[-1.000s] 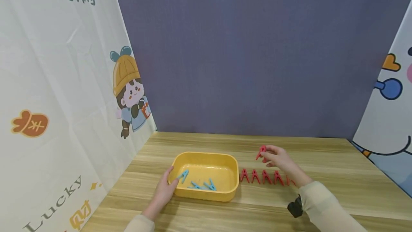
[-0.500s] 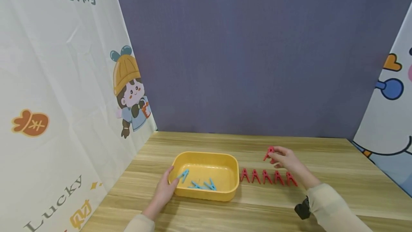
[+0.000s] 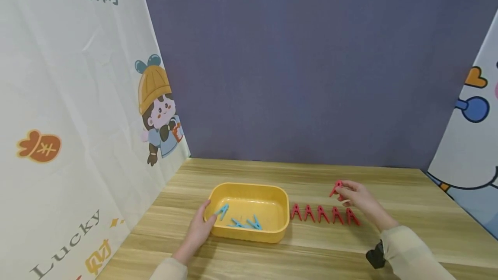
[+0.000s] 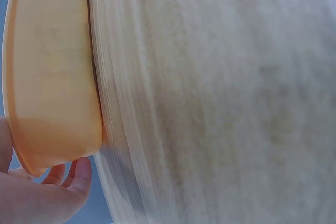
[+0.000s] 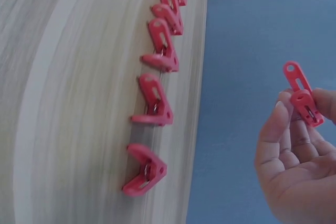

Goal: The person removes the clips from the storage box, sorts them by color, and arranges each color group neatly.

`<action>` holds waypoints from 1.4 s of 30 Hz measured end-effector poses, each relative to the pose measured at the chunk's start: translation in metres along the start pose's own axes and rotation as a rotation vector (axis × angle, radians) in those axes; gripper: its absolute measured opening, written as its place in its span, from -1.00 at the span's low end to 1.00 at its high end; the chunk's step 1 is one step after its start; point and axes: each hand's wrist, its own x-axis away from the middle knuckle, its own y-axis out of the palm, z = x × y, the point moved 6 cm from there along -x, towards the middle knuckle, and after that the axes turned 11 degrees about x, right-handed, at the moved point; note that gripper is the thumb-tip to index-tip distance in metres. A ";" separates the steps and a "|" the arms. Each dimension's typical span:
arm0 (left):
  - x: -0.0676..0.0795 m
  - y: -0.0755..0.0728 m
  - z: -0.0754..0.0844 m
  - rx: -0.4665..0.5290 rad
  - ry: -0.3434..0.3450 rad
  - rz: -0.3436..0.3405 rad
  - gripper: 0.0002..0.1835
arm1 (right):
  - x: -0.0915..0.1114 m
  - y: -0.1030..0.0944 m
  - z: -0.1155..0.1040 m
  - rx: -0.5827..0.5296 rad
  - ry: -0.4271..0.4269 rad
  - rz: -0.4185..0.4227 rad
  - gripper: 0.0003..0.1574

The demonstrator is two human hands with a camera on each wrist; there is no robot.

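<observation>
My right hand [image 3: 355,195] pinches a red clothespin [image 5: 303,98] between thumb and fingers, raised above the table. Below and to its left, several red clothespins [image 3: 320,214] stand in a row, legs down, beside the tub. The right wrist view shows the same row, with the nearest clothespin [image 5: 145,170] at the bottom. My left hand [image 3: 199,228] grips the left end of a yellow plastic tub [image 3: 249,234], thumb over the rim and fingers against the outer wall. Inside the tub lie a few light blue clothespins [image 3: 222,211], two of them close together near the front wall.
The wood-grain table [image 3: 249,262] runs back to a dark blue-grey cloth [image 3: 295,72]. A white printed sheet [image 3: 89,98] rises along the left, another [image 3: 467,141] along the right. Something black [image 3: 375,256] sits by the right sleeve.
My right hand has moved right and slightly down with the red clothespin, uncovering the rightmost one in the row. The left hand and tub stay in place.
</observation>
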 end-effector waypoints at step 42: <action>0.002 -0.001 0.003 0.003 0.009 -0.003 -0.44 | 0.018 -0.032 0.063 0.004 0.124 0.004 -0.32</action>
